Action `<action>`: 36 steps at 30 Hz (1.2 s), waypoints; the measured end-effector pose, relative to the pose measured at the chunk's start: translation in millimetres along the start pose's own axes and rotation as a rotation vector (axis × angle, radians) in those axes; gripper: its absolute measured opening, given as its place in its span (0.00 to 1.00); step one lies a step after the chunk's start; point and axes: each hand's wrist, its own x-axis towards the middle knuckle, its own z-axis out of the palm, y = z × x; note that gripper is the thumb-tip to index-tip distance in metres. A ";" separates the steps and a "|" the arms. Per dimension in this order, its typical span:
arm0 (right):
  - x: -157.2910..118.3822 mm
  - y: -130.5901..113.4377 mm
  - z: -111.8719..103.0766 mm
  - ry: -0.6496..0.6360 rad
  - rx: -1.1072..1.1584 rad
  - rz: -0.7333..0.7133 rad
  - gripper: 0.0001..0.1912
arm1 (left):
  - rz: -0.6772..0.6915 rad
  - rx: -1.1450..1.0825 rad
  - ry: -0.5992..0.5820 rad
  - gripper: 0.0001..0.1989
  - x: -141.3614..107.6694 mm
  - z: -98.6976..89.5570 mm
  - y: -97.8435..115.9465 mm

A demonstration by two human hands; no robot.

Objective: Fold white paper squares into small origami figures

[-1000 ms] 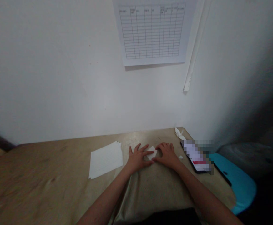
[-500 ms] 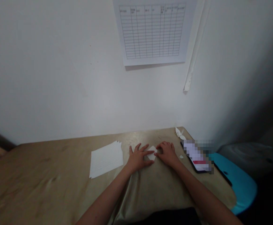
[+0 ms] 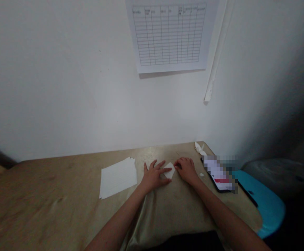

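Note:
A small folded piece of white paper lies on the cloth-covered table between my hands. My left hand is spread flat, its index finger and thumb resting on the left part of the paper. At the paper's right corner, my right hand is closed with thumb and index finger pinched on the edge; its other fingers are curled. Left of my left hand lies a loose stack of white paper sheets.
A phone with a blurred screen lies to the right. Near it are a folded white paper shape and a small scrap. A turquoise stool stands beyond the table's right edge. A printed table sheet hangs on the wall behind.
The right thumb and fingertips have drawn together at the paper's right corner, showing more of its surface. The left hand stays in place.

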 end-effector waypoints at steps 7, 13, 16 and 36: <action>2.2 3.5 -0.1 0.048 -0.016 -0.019 0.05 | -0.005 0.029 0.004 0.30 -0.4 2.3 -1.0; 0.7 4.0 0.0 0.067 -0.003 -0.026 0.05 | 0.008 0.049 0.039 0.29 -1.2 5.6 -1.5; -0.7 4.2 -0.8 0.082 -0.002 -0.050 0.07 | 0.009 0.063 0.066 0.28 -2.3 7.2 -0.6; -5.6 -0.5 -12.4 -0.027 0.031 -0.049 0.18 | 0.007 0.073 0.064 0.22 -0.8 8.3 -3.6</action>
